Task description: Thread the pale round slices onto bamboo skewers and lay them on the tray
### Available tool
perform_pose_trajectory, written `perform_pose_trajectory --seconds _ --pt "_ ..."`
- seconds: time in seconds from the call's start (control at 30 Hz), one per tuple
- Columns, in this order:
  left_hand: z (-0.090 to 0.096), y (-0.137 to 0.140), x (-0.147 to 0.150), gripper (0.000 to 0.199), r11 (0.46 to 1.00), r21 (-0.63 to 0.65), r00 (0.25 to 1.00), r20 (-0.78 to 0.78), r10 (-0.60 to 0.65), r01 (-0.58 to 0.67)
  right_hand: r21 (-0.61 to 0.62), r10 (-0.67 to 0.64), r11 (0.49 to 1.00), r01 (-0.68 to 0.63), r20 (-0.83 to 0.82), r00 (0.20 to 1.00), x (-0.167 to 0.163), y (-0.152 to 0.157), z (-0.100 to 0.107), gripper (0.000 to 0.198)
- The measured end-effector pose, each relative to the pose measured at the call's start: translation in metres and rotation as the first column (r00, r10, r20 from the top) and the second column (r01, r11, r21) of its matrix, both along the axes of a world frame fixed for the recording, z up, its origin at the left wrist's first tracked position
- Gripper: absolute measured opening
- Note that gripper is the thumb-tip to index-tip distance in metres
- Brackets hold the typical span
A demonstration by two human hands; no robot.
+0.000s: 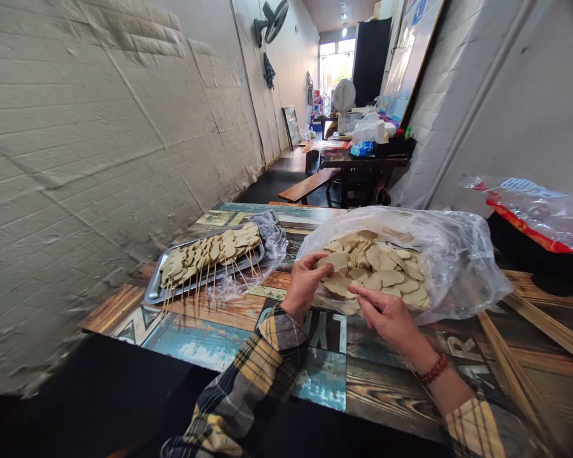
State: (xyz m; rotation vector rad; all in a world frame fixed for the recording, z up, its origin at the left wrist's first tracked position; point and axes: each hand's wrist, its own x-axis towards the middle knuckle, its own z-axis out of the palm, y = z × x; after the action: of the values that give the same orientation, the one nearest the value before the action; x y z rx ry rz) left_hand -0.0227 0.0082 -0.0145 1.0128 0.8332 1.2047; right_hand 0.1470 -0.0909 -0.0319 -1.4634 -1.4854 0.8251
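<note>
My left hand (304,285) pinches a flat, pale beige slice (335,260) above an open clear plastic bag (463,257). Many similar slices (390,278) are heaped in the bag's mouth. Fingers pinched together, my right hand (390,318) holds a thin wooden skewer (342,275) whose far end points at the slice. Most of the skewer is hidden by the fingers, and I cannot tell whether it has pierced the slice. To the left, a metal tray (151,289) bears rows of skewered slices (210,253), their sticks jutting over the near rim.
Bundles of loose wooden skewers (510,366) lie on the right of the patchwork wooden table (195,346). Crumpled plastic (271,236) touches the tray. A black container (530,248) with red-edged packaging stands far right. Behind are a bench (308,185) and a cluttered table.
</note>
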Motion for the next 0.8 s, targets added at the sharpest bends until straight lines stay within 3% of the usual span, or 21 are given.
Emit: perform_pose_trajectory --seconds 0.23,0.53,0.8 --pt "0.0005 -0.0007 0.0001 0.03 0.998 0.046 0.999 -0.041 0.035 -0.033 -0.008 0.003 1.0 -0.003 0.006 1.0 -0.0008 0.0003 -0.0015 0.053" --pt "-0.0036 -0.0012 0.0008 0.018 0.976 0.212 0.976 -0.197 0.098 -0.055 0.055 0.0 0.998 -0.005 0.08 0.997 -0.0006 0.0022 0.0001 0.05" --pt "-0.0025 -0.0044 0.0042 0.028 0.993 0.117 0.989 -0.146 0.016 0.002 0.116 -0.028 0.993 0.011 0.149 0.989 -0.0001 0.0059 -0.0019 0.047"
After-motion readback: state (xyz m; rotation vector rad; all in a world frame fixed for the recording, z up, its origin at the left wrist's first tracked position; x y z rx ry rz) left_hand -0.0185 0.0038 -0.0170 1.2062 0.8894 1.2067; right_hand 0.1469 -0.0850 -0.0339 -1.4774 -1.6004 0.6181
